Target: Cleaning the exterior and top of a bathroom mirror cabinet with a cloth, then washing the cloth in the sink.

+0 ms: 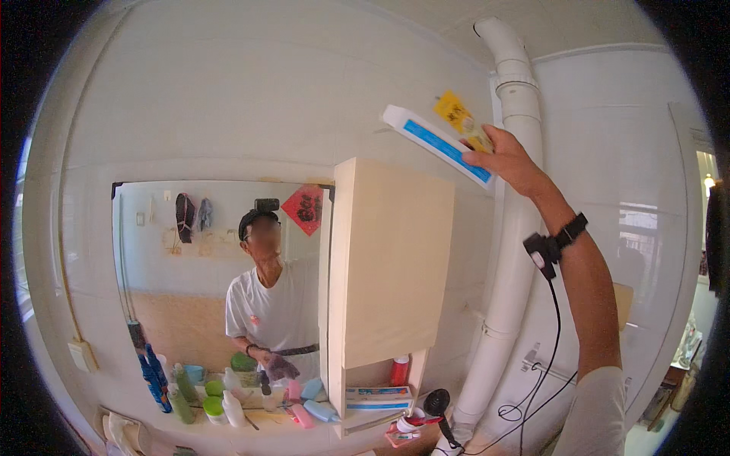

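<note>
My right hand (505, 157) is raised high, in front of the white drainpipe. It grips a long white carton with a blue stripe (436, 142) and a yellow tube or packet bearing dark writing (453, 111), held side by side. A strap with a small black device (542, 253) sits on my right forearm. Below the hand is the cream door of a wall cabinet (399, 268). My left hand is out of direct view; the mirror (188, 268) shows a person in a white shirt with one hand low at the waist.
Under the mirror, a shelf (256, 433) holds a green-lidded jar (214, 409), a white bottle (232, 409), blue bottles and pink bottles. Cartons (379, 399) and a red can (400, 370) stand in the cabinet's open niche. A white drainpipe (507, 239) runs down the corner, with a black cable nearby.
</note>
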Available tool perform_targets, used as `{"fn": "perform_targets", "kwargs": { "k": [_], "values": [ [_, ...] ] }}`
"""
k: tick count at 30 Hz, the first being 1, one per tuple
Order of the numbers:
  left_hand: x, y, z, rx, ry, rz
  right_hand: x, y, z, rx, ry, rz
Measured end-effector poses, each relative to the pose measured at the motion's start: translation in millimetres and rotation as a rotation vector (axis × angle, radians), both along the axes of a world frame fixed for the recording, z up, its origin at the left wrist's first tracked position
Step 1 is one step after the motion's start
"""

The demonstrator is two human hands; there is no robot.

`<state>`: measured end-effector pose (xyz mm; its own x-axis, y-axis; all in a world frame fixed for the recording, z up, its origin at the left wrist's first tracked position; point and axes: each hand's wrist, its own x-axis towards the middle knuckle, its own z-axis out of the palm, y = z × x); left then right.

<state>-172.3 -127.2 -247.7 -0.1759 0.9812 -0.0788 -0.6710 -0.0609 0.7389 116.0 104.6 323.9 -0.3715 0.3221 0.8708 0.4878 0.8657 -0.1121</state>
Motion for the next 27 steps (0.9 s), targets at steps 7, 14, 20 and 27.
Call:
{"fn": "perform_targets", "kwargs": {
  "k": [7,14,20,27],
  "values": [
    [-19,15,-45,0.067,0.055,0.035,-47,35,42,0.100,-0.246,-0.201],
    [-25,24,-19,-0.038,0.050,0.074,-73,74,53,0.009,-0.414,-0.213],
    [-27,31,-5,-0.084,0.065,0.114,-84,120,43,0.167,-0.413,-0.404],
    [-20,45,11,-0.117,0.084,0.156,-71,141,44,0.108,-0.373,-0.300]
  ]
}}
